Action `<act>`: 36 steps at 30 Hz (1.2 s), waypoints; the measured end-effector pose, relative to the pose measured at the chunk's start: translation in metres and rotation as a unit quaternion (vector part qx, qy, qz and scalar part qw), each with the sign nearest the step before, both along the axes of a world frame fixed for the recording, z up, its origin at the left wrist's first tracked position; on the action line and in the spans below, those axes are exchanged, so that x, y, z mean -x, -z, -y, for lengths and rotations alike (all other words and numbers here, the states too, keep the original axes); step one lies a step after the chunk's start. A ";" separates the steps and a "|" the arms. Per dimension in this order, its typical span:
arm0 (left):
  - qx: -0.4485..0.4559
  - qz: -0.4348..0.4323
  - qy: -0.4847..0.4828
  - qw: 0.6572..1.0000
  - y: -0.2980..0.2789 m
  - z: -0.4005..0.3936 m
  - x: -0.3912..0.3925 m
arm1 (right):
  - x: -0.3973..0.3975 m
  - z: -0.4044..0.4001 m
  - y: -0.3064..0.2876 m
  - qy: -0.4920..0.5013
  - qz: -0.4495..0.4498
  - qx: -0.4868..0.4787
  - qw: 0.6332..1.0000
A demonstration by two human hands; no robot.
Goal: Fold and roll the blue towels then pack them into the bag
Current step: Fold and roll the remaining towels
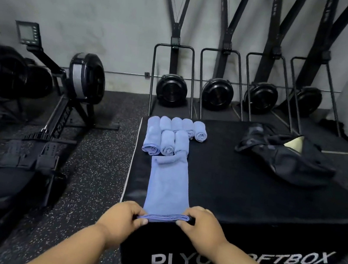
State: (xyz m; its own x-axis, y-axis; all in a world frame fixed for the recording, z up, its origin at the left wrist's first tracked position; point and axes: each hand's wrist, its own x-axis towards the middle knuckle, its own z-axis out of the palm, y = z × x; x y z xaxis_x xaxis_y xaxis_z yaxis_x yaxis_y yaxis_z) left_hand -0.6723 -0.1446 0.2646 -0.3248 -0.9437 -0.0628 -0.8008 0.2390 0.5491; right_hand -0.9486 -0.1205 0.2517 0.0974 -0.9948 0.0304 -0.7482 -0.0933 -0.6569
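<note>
A long, folded strip of blue terry towel (167, 188) is laid lengthwise on the black padded plyo box (250, 189). Its near end is pinched at both corners — by the left hand (125, 216) and the right hand (200, 225). Seven rolled blue towels (171, 136) are clustered at its far end; the crumpled black fabric bag (285, 156) lies apart, to the right.

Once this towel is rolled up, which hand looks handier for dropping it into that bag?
Probably the right hand. Both hands pinch the folded towel's near edge, but the dark bag lies on the box's far right side, while the left hand would have to cross over.
</note>
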 end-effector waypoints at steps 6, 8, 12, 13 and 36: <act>-0.033 0.004 -0.034 0.999 0.007 0.010 -0.001 | -0.005 -0.003 0.006 0.045 -0.047 -0.003 0.998; -0.042 -0.003 -0.044 0.998 0.009 0.013 0.003 | -0.008 -0.002 0.009 0.067 -0.061 -0.005 0.996; -0.034 -0.001 -0.095 0.995 0.010 0.020 0.012 | -0.013 0.003 0.012 0.101 -0.077 0.000 0.992; -0.030 -0.009 -0.112 0.993 0.010 0.020 0.013 | -0.014 0.005 0.013 0.105 -0.079 0.000 0.991; 0.047 -0.003 0.031 0.998 0.012 0.030 0.014 | -0.014 0.012 0.043 -0.016 -0.130 0.224 0.966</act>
State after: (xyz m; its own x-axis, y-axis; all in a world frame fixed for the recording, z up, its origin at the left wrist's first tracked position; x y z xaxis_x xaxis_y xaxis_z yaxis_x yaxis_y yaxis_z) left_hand -0.6862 -0.1742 0.2524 -0.3833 -0.9232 0.0272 -0.7794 0.3391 0.5269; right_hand -0.9347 -0.1329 0.2090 0.1898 -0.8838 0.4276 -0.8747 -0.3500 -0.3351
